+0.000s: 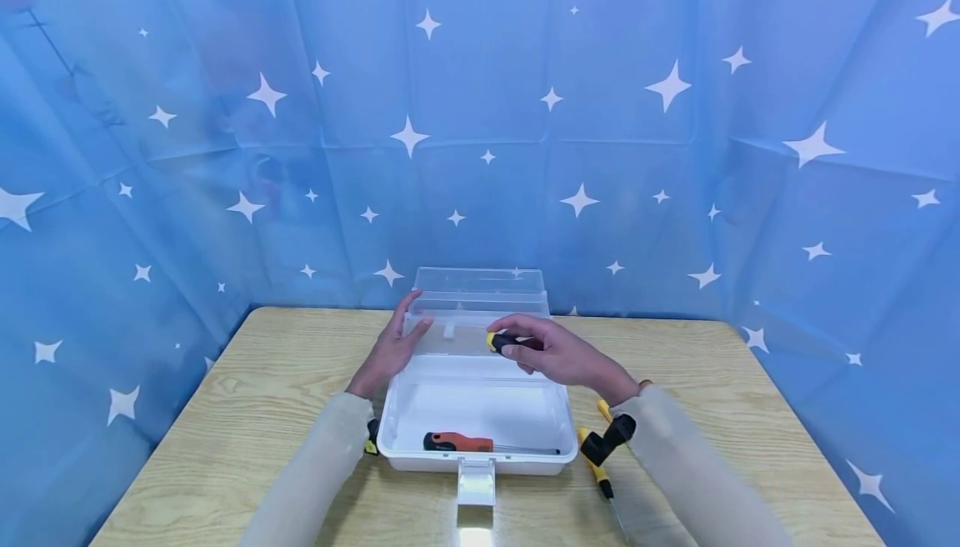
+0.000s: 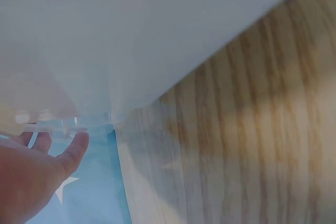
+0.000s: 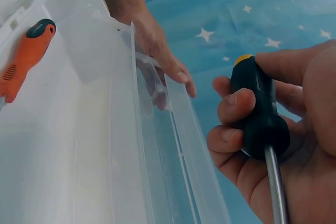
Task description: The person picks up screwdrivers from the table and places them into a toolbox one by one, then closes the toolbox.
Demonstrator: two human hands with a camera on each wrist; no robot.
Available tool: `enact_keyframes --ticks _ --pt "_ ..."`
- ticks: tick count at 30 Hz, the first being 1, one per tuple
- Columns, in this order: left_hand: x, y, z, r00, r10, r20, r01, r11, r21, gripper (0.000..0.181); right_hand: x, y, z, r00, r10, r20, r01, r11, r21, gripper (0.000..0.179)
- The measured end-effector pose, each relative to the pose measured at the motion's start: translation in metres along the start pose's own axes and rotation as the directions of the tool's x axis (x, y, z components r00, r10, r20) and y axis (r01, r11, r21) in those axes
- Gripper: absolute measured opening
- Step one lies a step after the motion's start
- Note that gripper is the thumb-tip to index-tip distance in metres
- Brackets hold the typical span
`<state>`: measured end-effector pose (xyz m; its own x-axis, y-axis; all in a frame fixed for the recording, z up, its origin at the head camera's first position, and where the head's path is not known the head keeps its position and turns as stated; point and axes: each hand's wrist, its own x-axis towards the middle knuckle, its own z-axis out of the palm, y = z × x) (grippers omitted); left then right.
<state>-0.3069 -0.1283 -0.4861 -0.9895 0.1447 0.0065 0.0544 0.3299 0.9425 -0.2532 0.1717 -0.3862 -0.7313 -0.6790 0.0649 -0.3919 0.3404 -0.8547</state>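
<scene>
A white toolbox point(image 1: 480, 464) stands with its translucent lid point(image 1: 480, 305) raised at the back. My left hand point(image 1: 392, 351) holds the left edge of that lid, the thumb on one side and the fingers on the other; some of them show through the plastic in the right wrist view. Over the back of the box, my right hand point(image 1: 551, 351) grips a screwdriver point(image 3: 260, 108) by its black handle with a yellow end; the metal shaft runs down along the palm. An orange-and-black screwdriver point(image 1: 459, 443) lies inside the box along the front wall.
On the wooden table point(image 1: 285, 372), a yellow-handled screwdriver point(image 1: 596, 468) lies right of the box, and another yellow handle point(image 1: 604, 409) is partly covered by the right forearm. A black-and-yellow object point(image 1: 372, 437) sits left of the box. A blue starry curtain point(image 1: 480, 113) surrounds the table.
</scene>
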Motion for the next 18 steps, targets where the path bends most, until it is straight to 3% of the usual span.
enact_keyframes --ticks 18 --pt "0.005 -0.003 0.000 1.000 0.004 -0.006 -0.004 1.000 0.011 0.067 0.013 -0.007 0.020 0.996 -0.037 0.079 0.036 0.999 0.019 0.032"
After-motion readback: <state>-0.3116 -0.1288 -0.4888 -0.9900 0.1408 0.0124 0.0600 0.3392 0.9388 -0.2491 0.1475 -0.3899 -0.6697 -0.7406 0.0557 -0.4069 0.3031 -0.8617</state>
